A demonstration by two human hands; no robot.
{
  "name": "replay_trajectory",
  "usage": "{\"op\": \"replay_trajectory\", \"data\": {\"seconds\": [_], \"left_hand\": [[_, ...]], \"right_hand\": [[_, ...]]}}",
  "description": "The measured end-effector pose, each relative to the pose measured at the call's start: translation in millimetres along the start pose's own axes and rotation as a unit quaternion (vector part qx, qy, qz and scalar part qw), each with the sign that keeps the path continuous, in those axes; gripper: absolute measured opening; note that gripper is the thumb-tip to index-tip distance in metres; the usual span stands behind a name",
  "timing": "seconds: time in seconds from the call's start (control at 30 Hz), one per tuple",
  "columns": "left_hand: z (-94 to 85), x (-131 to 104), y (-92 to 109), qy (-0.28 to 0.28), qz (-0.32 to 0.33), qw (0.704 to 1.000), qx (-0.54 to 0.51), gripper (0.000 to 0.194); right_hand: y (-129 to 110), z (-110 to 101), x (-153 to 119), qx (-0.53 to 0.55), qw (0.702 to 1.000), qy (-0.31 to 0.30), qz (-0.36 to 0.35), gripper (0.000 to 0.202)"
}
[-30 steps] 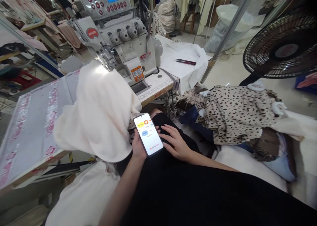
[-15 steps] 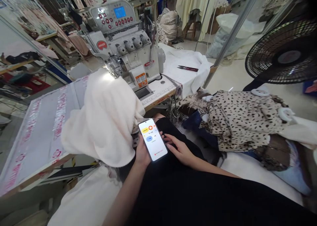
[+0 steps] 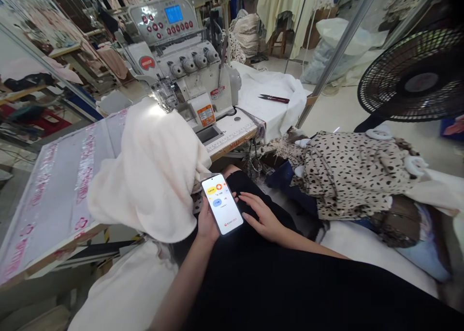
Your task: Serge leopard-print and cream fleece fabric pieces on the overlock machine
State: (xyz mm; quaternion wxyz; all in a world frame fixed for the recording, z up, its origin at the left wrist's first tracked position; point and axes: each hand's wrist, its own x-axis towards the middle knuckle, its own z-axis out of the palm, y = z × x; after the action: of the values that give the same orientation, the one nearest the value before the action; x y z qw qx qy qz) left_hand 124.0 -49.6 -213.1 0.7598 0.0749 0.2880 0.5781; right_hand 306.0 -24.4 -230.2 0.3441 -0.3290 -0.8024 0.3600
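Observation:
A smartphone [image 3: 229,214] with a bright, mostly white screen is held above my lap. My left hand [image 3: 208,223] is wrapped round its left edge, with fingertips showing at the right side. Just right of the phone is my right hand [image 3: 261,217], its fingers apart and stretched toward the edge, holding nothing; whether a fingertip touches the phone I cannot tell. Cream fleece fabric [image 3: 145,166] hangs over the table edge, its top under the lit needle area of an overlock sewing machine [image 3: 192,65].
Thread snips [image 3: 274,99] lie on white cloth [image 3: 250,82] right of the machine. Spotted fabric [image 3: 348,171] is piled at my right, below a black fan [image 3: 413,79]. The sewing table [image 3: 68,176] stretches left, and more pale fabric [image 3: 126,287] lies beneath it.
My right hand's fingers have straightened and spread a little beside the phone. The phone remains in my left hand; the whole view has shifted slightly.

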Motion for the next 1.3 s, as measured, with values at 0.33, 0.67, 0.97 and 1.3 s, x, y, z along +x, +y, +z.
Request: {"op": "replay_trajectory", "data": {"seconds": [0.33,0.67,0.97,1.3], "left_hand": [[1.3,0,0,0.024,0.0,1.0,-0.002,0.06],[-8.5,2,-7,0.028,-0.013,0.999,-0.015,0.06],[-10.9,1,-9,0.07,-0.025,0.997,-0.03,0.056],[-13.8,4,-8,0.028,-0.029,0.999,-0.034,0.061]], "right_hand": [[-1,-1,-1,-0.038,0.999,-0.007,-0.016,0.039],[17,18,22,0.147,0.985,0.026,0.087,0.044],[12,26,24,0.087,0.994,-0.009,0.059,0.048],[2,7,10,-0.025,1.0,0.016,-0.005,0.041]]}}
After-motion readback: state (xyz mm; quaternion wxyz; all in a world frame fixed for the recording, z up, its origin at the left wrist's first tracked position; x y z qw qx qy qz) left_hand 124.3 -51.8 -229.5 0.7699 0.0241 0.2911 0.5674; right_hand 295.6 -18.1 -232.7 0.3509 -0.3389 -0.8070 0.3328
